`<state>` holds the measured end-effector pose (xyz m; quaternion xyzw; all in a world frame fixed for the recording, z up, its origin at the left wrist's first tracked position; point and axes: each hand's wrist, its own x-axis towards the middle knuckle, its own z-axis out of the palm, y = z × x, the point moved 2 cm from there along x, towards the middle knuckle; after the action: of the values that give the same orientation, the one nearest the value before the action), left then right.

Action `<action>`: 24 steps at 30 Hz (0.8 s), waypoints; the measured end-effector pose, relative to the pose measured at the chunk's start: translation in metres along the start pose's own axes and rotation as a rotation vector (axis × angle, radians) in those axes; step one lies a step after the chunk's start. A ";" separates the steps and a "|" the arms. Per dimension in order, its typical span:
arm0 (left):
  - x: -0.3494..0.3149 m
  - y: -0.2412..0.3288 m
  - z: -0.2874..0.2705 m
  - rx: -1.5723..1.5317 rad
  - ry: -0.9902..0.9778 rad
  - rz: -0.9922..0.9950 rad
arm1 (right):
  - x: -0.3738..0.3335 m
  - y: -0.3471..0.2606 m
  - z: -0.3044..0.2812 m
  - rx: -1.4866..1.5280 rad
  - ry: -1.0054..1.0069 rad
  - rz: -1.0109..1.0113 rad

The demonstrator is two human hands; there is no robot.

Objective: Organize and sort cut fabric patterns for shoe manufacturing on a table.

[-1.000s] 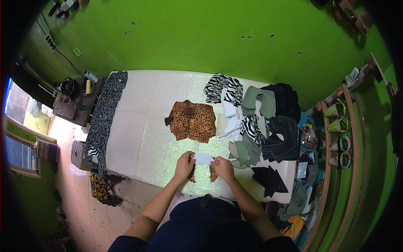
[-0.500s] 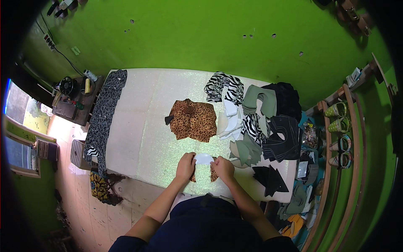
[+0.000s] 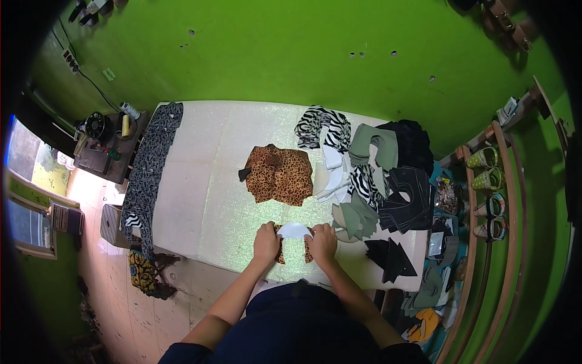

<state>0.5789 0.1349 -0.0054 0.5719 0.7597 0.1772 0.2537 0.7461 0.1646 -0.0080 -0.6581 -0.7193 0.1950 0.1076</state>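
Note:
A white half-round piece (image 3: pixel 294 230) lies over the top of a brown-and-black patterned, U-shaped fabric piece (image 3: pixel 280 253) near the table's front edge. My left hand (image 3: pixel 265 244) is closed at the left side of the two pieces, its thumb on their edge. On the other side my right hand (image 3: pixel 321 244) grips them, fingers bent and thumb pressed near the white piece's right end. Fingers partly hide the patterned fabric's upper sides. Beyond the hands sits a pile of cut fabric pieces (image 3: pixel 279 176) in the same brown-and-black pattern.
Zebra-print pieces (image 3: pixel 315 124), olive green pieces (image 3: pixel 373 145), white pieces (image 3: pixel 332 176) and black pieces (image 3: pixel 406 197) crowd the table's right side. Black triangular scraps (image 3: pixel 388 259) lie near the front right. A dark patterned cloth (image 3: pixel 154 158) drapes over the left edge. Sandals (image 3: pixel 486 179) stand on a rack.
My right hand has shifted slightly left and turned, its fingers now reaching further forward beside the white piece. The left hand's fingers have shifted a little. The pieces stay nearly in place.

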 end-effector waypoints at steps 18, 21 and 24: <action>0.002 -0.016 -0.026 -0.498 -0.121 -0.067 | 0.009 0.002 -0.003 0.731 -0.094 0.029; 0.010 -0.033 -0.042 -0.706 0.034 -0.117 | 0.016 -0.022 0.003 0.930 -0.161 0.103; 0.019 -0.054 -0.065 -0.788 0.100 -0.129 | 0.023 -0.054 0.015 0.998 -0.107 0.120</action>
<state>0.4942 0.1394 0.0131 0.3728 0.6793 0.4662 0.4270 0.6888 0.1821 -0.0013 -0.5557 -0.5039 0.5544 0.3603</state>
